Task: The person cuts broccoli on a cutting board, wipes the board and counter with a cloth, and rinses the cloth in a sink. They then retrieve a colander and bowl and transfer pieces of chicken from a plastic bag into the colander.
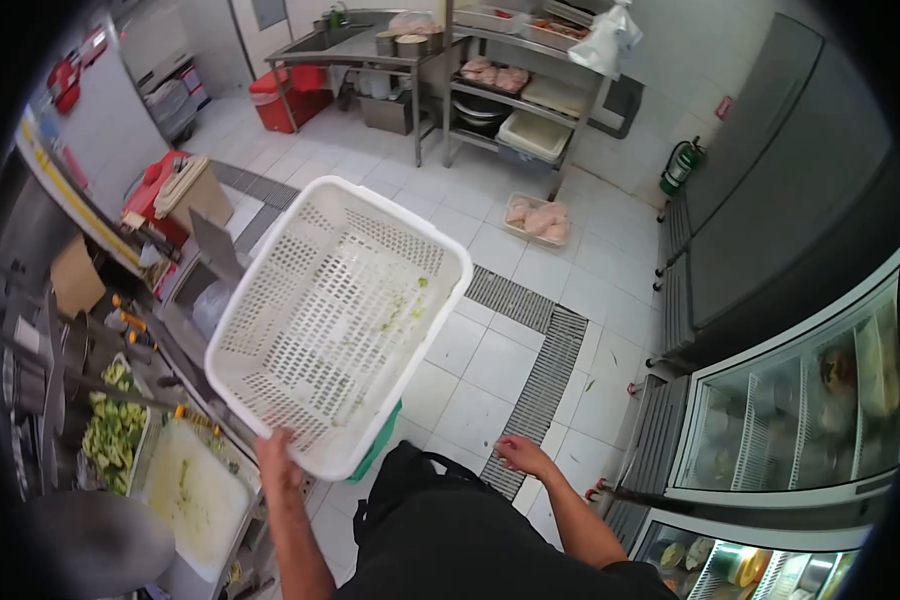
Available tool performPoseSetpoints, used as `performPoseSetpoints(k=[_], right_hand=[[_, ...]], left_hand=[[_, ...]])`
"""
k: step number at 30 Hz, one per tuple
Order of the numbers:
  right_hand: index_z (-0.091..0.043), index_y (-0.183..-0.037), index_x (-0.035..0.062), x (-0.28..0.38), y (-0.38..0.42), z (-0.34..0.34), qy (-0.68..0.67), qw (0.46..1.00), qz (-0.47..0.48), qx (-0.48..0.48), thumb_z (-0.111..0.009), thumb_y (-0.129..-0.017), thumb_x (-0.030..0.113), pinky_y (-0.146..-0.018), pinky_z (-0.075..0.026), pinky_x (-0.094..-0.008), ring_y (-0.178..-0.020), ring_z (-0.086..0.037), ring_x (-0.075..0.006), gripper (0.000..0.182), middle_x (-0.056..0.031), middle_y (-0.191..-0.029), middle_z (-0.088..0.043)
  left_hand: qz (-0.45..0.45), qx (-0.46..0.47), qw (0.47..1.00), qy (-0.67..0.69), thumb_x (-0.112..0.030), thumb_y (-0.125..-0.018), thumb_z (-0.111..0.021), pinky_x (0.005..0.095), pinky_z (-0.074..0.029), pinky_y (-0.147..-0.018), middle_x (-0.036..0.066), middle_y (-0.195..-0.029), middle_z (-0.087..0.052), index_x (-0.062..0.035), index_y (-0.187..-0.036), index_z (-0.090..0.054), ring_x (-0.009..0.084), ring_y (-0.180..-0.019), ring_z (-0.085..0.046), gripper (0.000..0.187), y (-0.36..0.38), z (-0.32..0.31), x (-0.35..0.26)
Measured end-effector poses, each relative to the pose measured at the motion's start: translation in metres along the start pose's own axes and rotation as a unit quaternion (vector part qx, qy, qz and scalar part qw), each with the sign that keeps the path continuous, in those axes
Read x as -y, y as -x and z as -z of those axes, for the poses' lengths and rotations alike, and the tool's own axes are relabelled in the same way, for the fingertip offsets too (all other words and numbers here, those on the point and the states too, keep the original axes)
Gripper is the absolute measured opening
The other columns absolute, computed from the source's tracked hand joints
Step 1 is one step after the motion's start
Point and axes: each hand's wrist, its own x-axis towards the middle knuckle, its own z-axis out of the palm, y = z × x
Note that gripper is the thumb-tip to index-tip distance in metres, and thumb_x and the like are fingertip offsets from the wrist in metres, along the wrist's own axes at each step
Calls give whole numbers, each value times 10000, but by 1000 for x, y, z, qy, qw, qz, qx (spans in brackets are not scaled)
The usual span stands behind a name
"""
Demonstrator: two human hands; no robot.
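My left hand is closed on the near rim of a white perforated plastic basket, which is tilted so that its inside faces me. Small green vegetable scraps cling to its bottom and side. Well apart from the basket, my right hand hangs over the floor on the right, its fingers loosely bent and slightly apart, with nothing visible in it. Part of a green object shows behind the basket's lower edge; its kind is hidden.
At left, a counter holds a white cutting board and chopped green vegetables. A tub of raw chicken stands on the floor below a metal shelf. Drain grates cross the tiles. Glass-door fridges line the right.
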Motion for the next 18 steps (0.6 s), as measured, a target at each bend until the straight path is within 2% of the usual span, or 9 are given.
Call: performPoseSetpoints(k=[4,6,8,10,14,15,16,17,18], right_hand=[[-452,-1370,52,109,-5,2,-54,988,97,108,-576,-937,494,-681,-510,-273,-796,-629,-140,630,-105,-1087,-630],[-415,-1380,42,153,-18,11,-76,984,126,99,-545,-964,461,-684,-518,-275,-806,-629,-142,605,-96,-1124,-616],[-378,-1391,31,182,-43,32,-100,980,148,84,-513,-991,429,-688,-527,-276,-816,-629,-143,580,-87,-1162,-603],[-341,-1397,22,211,-69,61,-63,989,132,37,-489,-997,446,-685,-534,-287,-797,-642,-155,601,-130,-1225,-567],[-471,-1280,-32,257,-108,125,-86,989,85,-84,-525,-990,353,-588,-537,-268,-689,-661,-168,485,-139,-1068,-639],[-520,-1225,-53,269,-116,139,-120,981,91,-122,-533,-958,218,-555,-548,-275,-661,-670,-195,381,-136,-999,-662],[-520,-1225,-53,279,-128,154,-118,981,91,-126,-533,-958,218,-555,-548,-275,-661,-670,-195,381,-136,-999,-662],[-518,-1228,-57,285,-140,170,-197,965,88,-150,-528,-930,172,-562,-560,-288,-660,-672,-210,375,-145,-1007,-662],[-517,-1232,-60,291,-153,186,-275,942,85,-170,-524,-903,126,-569,-571,-300,-659,-674,-224,377,-153,-1014,-661]], left_hand=[[3,88,996,-1,31,-731,-517,389,-534,-871,157,-1159,-617,63,-1276,-481,282,-1026,-628,547,-55,-110,81],[-18,83,996,12,35,-738,-509,380,-535,-867,151,-1170,-606,58,-1280,-474,278,-1049,-619,544,-73,-175,118],[25,102,994,16,57,-747,-505,356,-492,-916,160,-1207,-583,71,-1302,-444,277,-1089,-595,559,-83,-237,128],[74,124,989,21,78,-756,-501,333,-449,-964,168,-1245,-559,85,-1324,-414,275,-1129,-570,576,-100,-286,145],[89,164,982,28,78,-761,-501,331,-399,-1021,181,-1268,-526,69,-1355,-362,277,-1175,-530,611,-144,-373,178],[65,202,977,-3,66,-780,-506,355,-464,-954,167,-1262,-528,51,-1359,-364,279,-1132,-561,597,-153,-395,173],[39,241,969,-37,54,-799,-510,380,-529,-888,152,-1256,-529,32,-1363,-366,282,-1090,-592,583,-163,-417,168],[131,280,951,-16,-2,-849,-559,378,-537,-875,150,-1269,-519,7,-1402,-341,252,-1071,-598,594,-173,-431,161],[130,282,951,-17,-2,-849,-559,378,-537,-875,150,-1269,-519,7,-1402,-341,252,-1071,-598,594,-183,-445,145]])
